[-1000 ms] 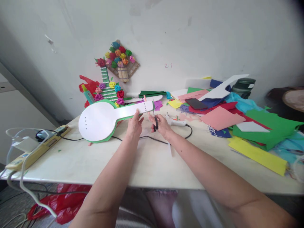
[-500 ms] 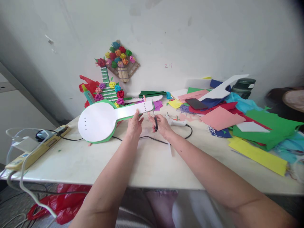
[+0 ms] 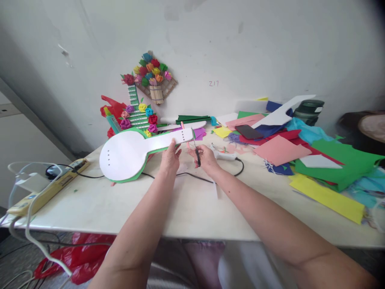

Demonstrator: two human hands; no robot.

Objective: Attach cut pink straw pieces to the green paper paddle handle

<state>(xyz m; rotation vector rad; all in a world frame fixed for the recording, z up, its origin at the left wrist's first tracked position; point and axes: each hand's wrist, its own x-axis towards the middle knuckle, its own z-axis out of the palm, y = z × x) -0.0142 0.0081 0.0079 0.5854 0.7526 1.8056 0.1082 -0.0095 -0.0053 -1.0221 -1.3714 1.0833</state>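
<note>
A white banjo-shaped cutout (image 3: 123, 155), backed with green sheet, spans the left and middle of the table. Small dark holes mark its round body and the end of its neck. My left hand (image 3: 171, 155) grips the neck from its near edge, thumb on top. Black-handled scissors (image 3: 197, 155) are in my right hand (image 3: 207, 157), their blades reaching up to the tip of the neck. Green backing shows around the body and along the neck's lower edge. Fingers of my right hand partly hide the scissor handles.
A white glue gun (image 3: 225, 155) with a black cord lies just right of my hands. Coloured sheets (image 3: 282, 149) and a phone (image 3: 248, 131) cover the right side. Paper-flower crafts (image 3: 140, 116) stand at the wall. A power strip (image 3: 48, 188) sits at left.
Almost nothing differs. The scissors have tilted slightly at the neck's tip, and both hands stay in nearly the same place.
</note>
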